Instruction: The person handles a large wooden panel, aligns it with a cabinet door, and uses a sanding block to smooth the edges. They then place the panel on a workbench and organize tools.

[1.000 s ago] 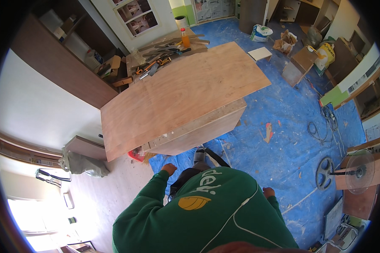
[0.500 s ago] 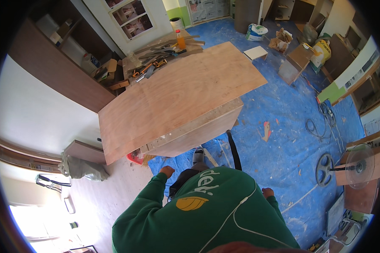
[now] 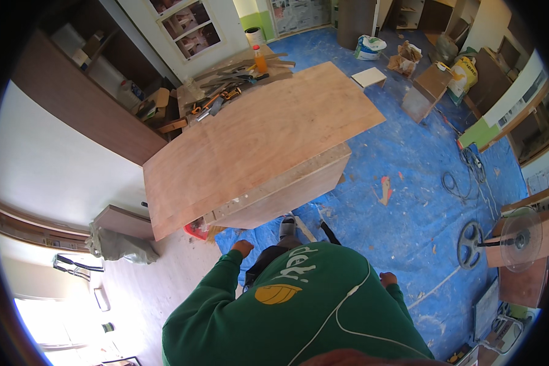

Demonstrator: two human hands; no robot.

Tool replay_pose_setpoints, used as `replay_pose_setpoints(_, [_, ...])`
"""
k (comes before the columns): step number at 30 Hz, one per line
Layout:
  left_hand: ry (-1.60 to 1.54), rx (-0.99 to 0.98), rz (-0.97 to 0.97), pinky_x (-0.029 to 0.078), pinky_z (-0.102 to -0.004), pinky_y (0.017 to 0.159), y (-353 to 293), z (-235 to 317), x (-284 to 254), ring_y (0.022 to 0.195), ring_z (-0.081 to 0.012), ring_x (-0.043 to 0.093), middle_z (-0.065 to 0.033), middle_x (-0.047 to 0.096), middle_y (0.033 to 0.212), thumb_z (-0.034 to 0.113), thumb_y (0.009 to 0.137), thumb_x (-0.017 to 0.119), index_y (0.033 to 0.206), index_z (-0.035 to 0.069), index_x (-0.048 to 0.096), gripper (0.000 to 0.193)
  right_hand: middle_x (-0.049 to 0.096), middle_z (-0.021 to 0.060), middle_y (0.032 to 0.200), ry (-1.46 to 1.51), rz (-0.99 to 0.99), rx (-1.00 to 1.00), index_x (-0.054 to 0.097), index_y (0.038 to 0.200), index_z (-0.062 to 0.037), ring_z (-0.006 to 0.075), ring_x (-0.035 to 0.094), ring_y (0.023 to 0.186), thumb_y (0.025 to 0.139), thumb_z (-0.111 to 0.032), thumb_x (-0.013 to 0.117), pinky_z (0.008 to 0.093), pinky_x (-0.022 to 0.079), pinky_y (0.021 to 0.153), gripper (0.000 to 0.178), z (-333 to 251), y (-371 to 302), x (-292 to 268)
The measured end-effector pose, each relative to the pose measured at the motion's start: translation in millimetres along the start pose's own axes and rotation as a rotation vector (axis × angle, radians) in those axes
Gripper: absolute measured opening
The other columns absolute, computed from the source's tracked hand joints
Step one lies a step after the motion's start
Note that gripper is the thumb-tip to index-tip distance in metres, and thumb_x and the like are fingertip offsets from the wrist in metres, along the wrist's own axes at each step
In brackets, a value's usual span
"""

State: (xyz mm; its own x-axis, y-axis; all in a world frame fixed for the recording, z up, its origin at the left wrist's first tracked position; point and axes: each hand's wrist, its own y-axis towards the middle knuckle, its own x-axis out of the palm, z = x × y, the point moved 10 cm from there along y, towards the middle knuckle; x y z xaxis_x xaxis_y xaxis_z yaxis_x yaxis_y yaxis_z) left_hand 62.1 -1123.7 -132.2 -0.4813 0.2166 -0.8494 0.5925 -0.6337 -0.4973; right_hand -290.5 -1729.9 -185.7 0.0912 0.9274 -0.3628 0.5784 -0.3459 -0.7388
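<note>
My left hand (image 3: 243, 247) hangs at my left side with its fingers curled, and nothing shows in it. It is nearest to the front edge of a large plywood sheet (image 3: 262, 146), without touching it. The sheet lies flat on a pale wooden workbench (image 3: 280, 201). On the other side, my right hand (image 3: 387, 279) hangs low by my green sweatshirt, its fingers folded and nothing seen in them. A dark strap-like piece (image 3: 329, 233) pokes out in front of my body, partly hidden by it. One of my shoes (image 3: 287, 227) shows by the bench.
Hand tools (image 3: 216, 104) and an orange bottle (image 3: 260, 61) lie beyond the sheet. Blue sheeting (image 3: 390, 238) covers the floor. To the right are a fan (image 3: 520, 240) and coiled cables (image 3: 470, 168). A wrapped bundle (image 3: 122, 244) lies at left.
The dark strap-like piece has drawn back toward my body and shows less. Both hands and the plywood sheet stay almost where they were.
</note>
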Motion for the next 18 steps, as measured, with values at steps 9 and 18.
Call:
replay_pose_setpoints(9, [0.082, 0.04, 0.023, 0.059, -0.0464, 0.078, 7.9, -3.8, 2.6, 0.095, -0.0323, 0.072, -0.0097, 0.074, 0.093, 0.021, 0.087, 0.065, 0.093, 0.012, 0.07, 0.012, 0.071, 0.0163, 0.073, -0.096, -0.003, -0.056, 0.063, 0.084, -0.0013, 0.0262, 0.067, 0.054, 0.097, -0.024, 0.058, 0.0432, 0.055, 0.047, 0.027, -21.7, -1.7, -0.9])
replay_pose_setpoints(18, [0.06, 0.045, -0.154, 0.058, -0.0508, 0.084, 13.1, -10.8, 38.5, 0.098, -0.0338, 0.073, -0.0104, 0.077, 0.102, 0.022, 0.084, 0.066, 0.099, 0.017, 0.075, 0.018, 0.07, 0.0128, 0.069, 0.11, 0.028, 0.341, 0.065, 0.073, 0.0001, 0.0258, 0.065, 0.053, 0.1, -0.039, 0.055, 0.0426, 0.056, 0.053, 0.049, 8.9, 3.2, -0.4])
